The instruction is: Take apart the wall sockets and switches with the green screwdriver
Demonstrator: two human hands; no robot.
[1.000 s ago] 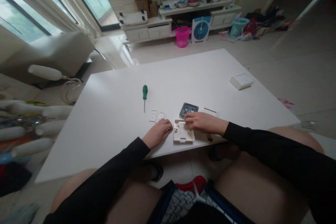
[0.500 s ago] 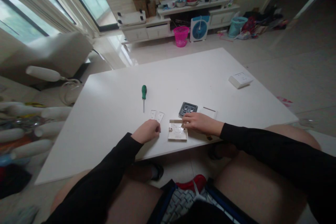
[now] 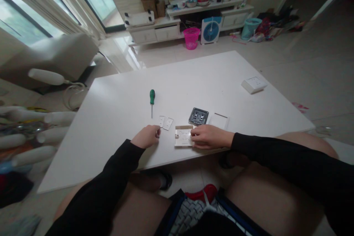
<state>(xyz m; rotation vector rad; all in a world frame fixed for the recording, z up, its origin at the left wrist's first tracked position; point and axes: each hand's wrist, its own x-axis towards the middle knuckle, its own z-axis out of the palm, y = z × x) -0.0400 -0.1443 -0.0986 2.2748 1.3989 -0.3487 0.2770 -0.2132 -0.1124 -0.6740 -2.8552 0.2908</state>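
My right hand (image 3: 210, 136) has its fingers curled over the right side of a shallow white wall-socket back box (image 3: 183, 141), covering that edge. Just left of the box, my left hand (image 3: 146, 136) is closed low over the table, thumb and fingers together; what is in them, if anything, is too small to make out. Beyond its fingertips lie two white switch rocker plates (image 3: 168, 123). A dark switch mechanism plate (image 3: 198, 116) rests behind the box, with a white cover frame (image 3: 219, 121) to its right, partly behind my right hand.
A green-handled screwdriver (image 3: 152, 97) lies left of the plates on the white table (image 3: 116, 118). An assembled white socket unit (image 3: 253, 84) sits toward the far right corner. The table's front edge runs close to my knees.
My left hand has drawn back to the left, away from the rocker plates. My right hand has come nearer over the box's right side, and the box has shifted slightly left.
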